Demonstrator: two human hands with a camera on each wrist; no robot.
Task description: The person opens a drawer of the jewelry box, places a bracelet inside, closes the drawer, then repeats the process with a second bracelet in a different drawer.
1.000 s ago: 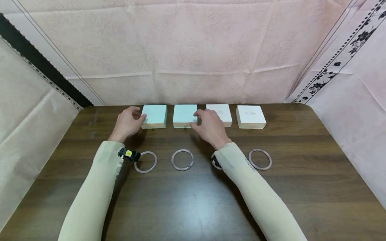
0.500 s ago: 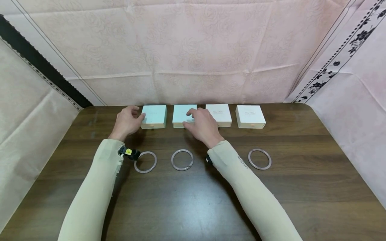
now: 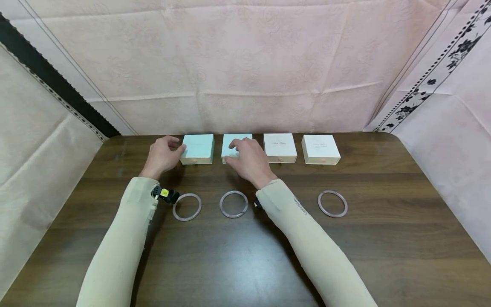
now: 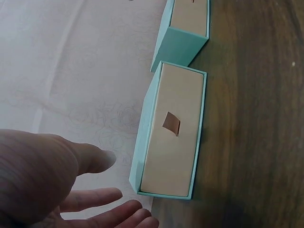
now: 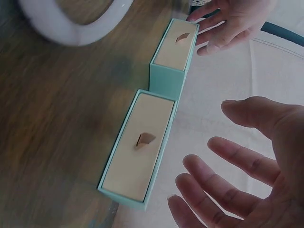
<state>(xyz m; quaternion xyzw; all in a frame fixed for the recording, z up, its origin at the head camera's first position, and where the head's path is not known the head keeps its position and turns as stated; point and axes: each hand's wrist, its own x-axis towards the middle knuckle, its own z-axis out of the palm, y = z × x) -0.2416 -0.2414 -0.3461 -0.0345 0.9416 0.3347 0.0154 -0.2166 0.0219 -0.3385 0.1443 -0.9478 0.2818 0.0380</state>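
Observation:
My left hand [image 3: 161,157] is beside the leftmost teal drawer box [image 3: 197,149], fingers relaxed. In the left wrist view, its thumb and fingers [image 4: 95,199] stand apart from that box [image 4: 173,133], whose cream front has a small brown pull tab [image 4: 171,122]. My right hand [image 3: 251,160] hovers over the right part of the second teal box [image 3: 229,149], covering some of it. The right wrist view has this box [image 5: 137,147] beside the loosely spread right hand [image 5: 242,180], a gap between them. Neither hand holds anything.
Two white boxes [image 3: 280,148] [image 3: 321,149] continue the row to the right, near the table's back edge. Pale bangles [image 3: 187,207] [image 3: 234,204] [image 3: 332,204] lie on the brown wooden table [image 3: 215,264] in front. Patterned cloth [image 3: 245,68] hangs behind.
My right hand has moved left, from between the second teal box and the first white box to over the teal one. Its forearm now hides a bangle seen earlier. The left hand stays nearly still.

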